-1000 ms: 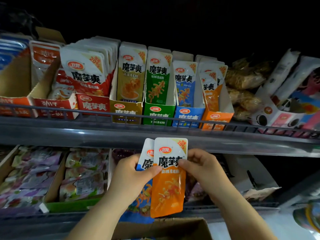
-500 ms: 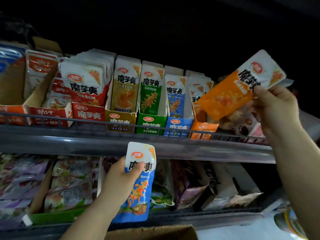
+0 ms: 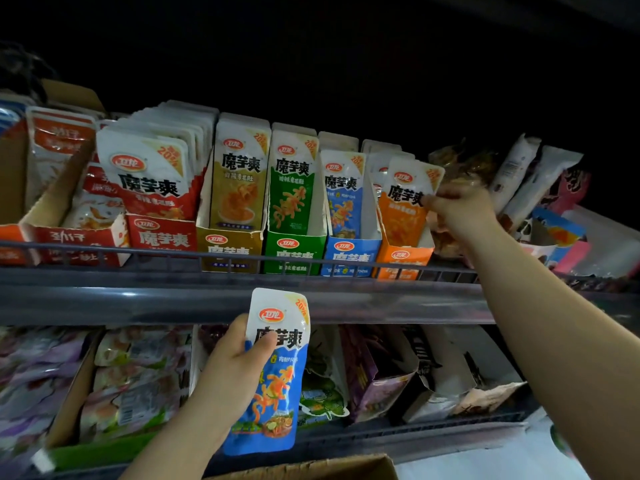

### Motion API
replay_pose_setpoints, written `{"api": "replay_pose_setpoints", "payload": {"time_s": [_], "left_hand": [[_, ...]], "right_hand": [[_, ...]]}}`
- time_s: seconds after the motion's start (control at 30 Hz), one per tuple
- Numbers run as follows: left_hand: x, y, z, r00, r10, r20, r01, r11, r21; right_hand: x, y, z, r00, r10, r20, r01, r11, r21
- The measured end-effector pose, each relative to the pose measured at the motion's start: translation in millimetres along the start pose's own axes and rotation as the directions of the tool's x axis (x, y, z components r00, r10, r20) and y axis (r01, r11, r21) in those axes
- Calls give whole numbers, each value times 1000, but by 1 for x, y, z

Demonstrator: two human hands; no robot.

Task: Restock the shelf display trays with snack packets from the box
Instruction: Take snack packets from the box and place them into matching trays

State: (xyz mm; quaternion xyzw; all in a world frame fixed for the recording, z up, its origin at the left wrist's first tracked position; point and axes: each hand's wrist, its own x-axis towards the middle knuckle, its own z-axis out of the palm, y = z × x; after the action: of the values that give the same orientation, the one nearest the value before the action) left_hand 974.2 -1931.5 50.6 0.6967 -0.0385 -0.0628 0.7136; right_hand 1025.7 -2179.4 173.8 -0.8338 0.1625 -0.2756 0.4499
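My right hand point(image 3: 457, 211) pinches the top corner of an orange snack packet point(image 3: 403, 206), which stands upright in the orange display tray point(image 3: 401, 259) on the upper shelf. My left hand point(image 3: 239, 370) grips a blue snack packet point(image 3: 277, 375) in front of the lower shelf. A blue tray point(image 3: 349, 256) with blue packets sits just left of the orange tray. The cardboard box point(image 3: 311, 471) shows only its top edge at the bottom of the view.
Green point(image 3: 292, 252), yellow point(image 3: 228, 249) and red point(image 3: 161, 235) trays of packets line the upper shelf behind a wire rail point(image 3: 138, 252). Other snack bags point(image 3: 536, 181) fill the right end. The lower shelf holds boxes of mixed packets point(image 3: 135, 379).
My right hand carried the orange packet up from the left hand's stack to the right, then set it down into the orange tray. My left hand keeps the blue packet low.
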Motion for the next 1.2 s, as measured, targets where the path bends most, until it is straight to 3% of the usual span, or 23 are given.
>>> {"api": "replay_pose_setpoints", "payload": {"time_s": [0.3,0.47,0.6,0.77,0.9,0.97,1.07,1.2], "left_hand": [[2,-3,1,999,43,19,-44,994,104],[3,-4,-4,998,49,41,-51,996,70],[4,-3,-6,999,31,32,-33,998,61],[3,0,-8,1000,9,-5,-9,1000,23],[2,1,-9,999,-27,-25,25,998,-56],[1,1,-10,999,-41,-23,38,994,-106],[-1,2,-11,998,-64,-9,61,980,-191],[-7,-1,-5,997,-77,19,79,981,-175]], "right_hand": [[16,3,12,999,-12,34,17,990,-139],[27,9,14,1000,-14,10,16,965,-262],[28,15,17,988,-152,-37,124,904,-410],[17,16,18,979,-165,-122,121,945,-305],[-13,7,13,970,-143,-196,129,988,-79],[-39,5,14,980,-121,-155,126,992,20],[-93,17,23,997,-56,62,48,991,127],[-159,42,49,901,106,421,-207,957,202]]}}
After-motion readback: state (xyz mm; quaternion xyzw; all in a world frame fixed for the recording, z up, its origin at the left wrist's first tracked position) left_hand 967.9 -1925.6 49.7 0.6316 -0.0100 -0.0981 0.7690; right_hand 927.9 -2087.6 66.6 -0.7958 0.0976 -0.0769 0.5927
